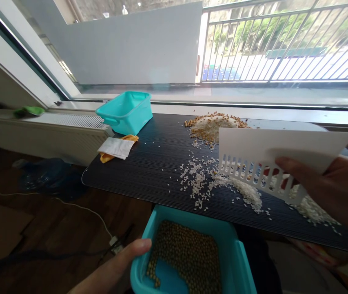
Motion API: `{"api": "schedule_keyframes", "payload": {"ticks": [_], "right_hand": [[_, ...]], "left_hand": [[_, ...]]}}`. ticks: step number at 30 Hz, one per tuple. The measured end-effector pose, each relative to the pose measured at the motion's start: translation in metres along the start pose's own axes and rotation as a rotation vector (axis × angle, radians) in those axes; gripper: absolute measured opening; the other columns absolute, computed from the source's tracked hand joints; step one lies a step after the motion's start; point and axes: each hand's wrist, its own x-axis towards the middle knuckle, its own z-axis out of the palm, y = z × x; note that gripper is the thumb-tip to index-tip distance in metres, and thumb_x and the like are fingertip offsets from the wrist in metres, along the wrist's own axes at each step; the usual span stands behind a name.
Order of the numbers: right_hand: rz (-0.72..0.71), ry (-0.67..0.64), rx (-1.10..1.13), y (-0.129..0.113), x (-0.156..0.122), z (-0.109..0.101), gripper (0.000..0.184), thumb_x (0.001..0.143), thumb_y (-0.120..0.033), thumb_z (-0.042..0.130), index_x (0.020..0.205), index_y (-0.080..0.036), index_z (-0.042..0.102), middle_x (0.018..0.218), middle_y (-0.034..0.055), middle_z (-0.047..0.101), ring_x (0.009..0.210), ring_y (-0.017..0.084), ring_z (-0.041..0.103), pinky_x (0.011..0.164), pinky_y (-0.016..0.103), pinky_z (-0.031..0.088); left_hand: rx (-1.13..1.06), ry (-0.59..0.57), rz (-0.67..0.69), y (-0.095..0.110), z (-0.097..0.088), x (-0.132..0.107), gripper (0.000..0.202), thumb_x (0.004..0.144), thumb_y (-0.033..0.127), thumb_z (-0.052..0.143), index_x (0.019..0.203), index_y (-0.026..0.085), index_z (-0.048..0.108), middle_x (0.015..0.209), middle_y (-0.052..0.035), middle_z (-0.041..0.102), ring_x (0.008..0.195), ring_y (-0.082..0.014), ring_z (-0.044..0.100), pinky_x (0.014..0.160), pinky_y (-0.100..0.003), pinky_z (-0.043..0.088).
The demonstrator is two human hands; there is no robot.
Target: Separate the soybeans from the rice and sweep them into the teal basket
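My left hand [118, 261] grips the left rim of a turquoise plastic bin [242, 261], thumb over the edge, just below the table's front edge. Small round brownish-green beans [192, 253] cover most of its bottom. In my right hand [326, 179] is a white slotted scraper [271, 145], a flat sheet with a row of slots along its lower edge, held above the table. White rice grains [198, 179] lie scattered under and left of it. Behind it rises a heap of rice mixed with brownish beans [213, 126], partly hidden by the scraper.
A second turquoise bin [137, 120] stands at the table's back left. In front of it lie a folded white paper [115, 148] and an orange cloth [106, 157]. The dark table [149, 171] borders a window; a radiator [69, 134] is left. A white cable [82, 207] crosses the floor.
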Motion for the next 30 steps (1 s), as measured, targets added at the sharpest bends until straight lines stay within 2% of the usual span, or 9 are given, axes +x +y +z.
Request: {"api": "schedule_keyframes", "payload": {"ticks": [7, 12, 16, 19, 22, 26, 30], "right_hand": [[-0.064, -0.136, 0.031, 0.004, -0.005, 0.012, 0.031, 0.052, -0.055, 0.063, 0.051, -0.024, 0.065, 0.045, 0.0024, 0.060, 0.044, 0.019, 0.055, 0.043, 0.034, 0.043], [-0.120, -0.112, 0.014, 0.016, -0.002, 0.006, 0.031, 0.061, -0.054, 0.066, 0.067, -0.023, 0.072, 0.059, 0.0037, 0.069, 0.057, 0.023, 0.063, 0.047, 0.035, 0.047], [-0.122, -0.197, 0.020, 0.014, -0.004, 0.005, 0.031, 0.057, -0.054, 0.065, 0.060, -0.023, 0.069, 0.051, 0.0029, 0.064, 0.049, 0.020, 0.059, 0.045, 0.035, 0.047], [-0.178, -0.218, 0.026, 0.009, -0.010, 0.008, 0.031, 0.055, -0.055, 0.062, 0.052, -0.025, 0.066, 0.045, 0.0020, 0.059, 0.043, 0.018, 0.054, 0.042, 0.034, 0.044], [-0.230, -0.229, 0.036, 0.007, -0.015, 0.008, 0.030, 0.057, -0.056, 0.063, 0.055, -0.026, 0.067, 0.051, 0.0024, 0.063, 0.044, 0.017, 0.053, 0.039, 0.032, 0.040], [-0.221, -0.247, 0.052, 0.009, -0.017, 0.006, 0.025, 0.060, -0.053, 0.064, 0.058, -0.028, 0.067, 0.051, 0.0003, 0.062, 0.040, 0.016, 0.049, 0.037, 0.032, 0.038], [-0.167, -0.256, 0.080, 0.009, -0.018, 0.005, 0.024, 0.055, -0.053, 0.067, 0.052, -0.029, 0.064, 0.045, -0.0007, 0.058, 0.036, 0.016, 0.045, 0.034, 0.033, 0.036]], "left_hand": [[-0.001, 0.006, 0.028, 0.002, 0.005, 0.001, 0.055, 0.070, 0.052, 0.076, 0.109, 0.013, 0.074, 0.109, -0.0097, 0.076, 0.097, -0.0286, 0.071, 0.102, -0.038, 0.045], [0.017, 0.018, 0.033, 0.002, 0.003, 0.001, 0.057, 0.070, 0.053, 0.076, 0.110, 0.013, 0.073, 0.109, -0.0098, 0.075, 0.095, -0.0291, 0.071, 0.103, -0.040, 0.044], [0.018, 0.015, 0.029, 0.002, 0.001, 0.002, 0.057, 0.071, 0.053, 0.074, 0.110, 0.012, 0.073, 0.111, -0.0104, 0.075, 0.107, -0.0317, 0.068, 0.105, -0.042, 0.042], [-0.003, -0.023, 0.037, 0.001, 0.000, 0.002, 0.058, 0.073, 0.051, 0.073, 0.115, 0.012, 0.070, 0.112, -0.0102, 0.074, 0.117, -0.0323, 0.062, 0.109, -0.041, 0.039], [-0.006, -0.044, 0.035, -0.002, -0.003, 0.002, 0.058, 0.077, 0.051, 0.070, 0.119, 0.011, 0.068, 0.115, -0.0112, 0.073, 0.123, -0.0329, 0.058, 0.110, -0.043, 0.037], [0.009, -0.066, 0.057, -0.003, -0.010, 0.003, 0.059, 0.082, 0.051, 0.065, 0.125, 0.011, 0.064, 0.121, -0.0118, 0.070, 0.127, -0.0326, 0.054, 0.110, -0.044, 0.037], [0.026, -0.067, 0.066, -0.003, -0.012, 0.004, 0.059, 0.083, 0.051, 0.063, 0.126, 0.011, 0.063, 0.123, -0.0120, 0.069, 0.129, -0.0322, 0.052, 0.109, -0.043, 0.038]]}}
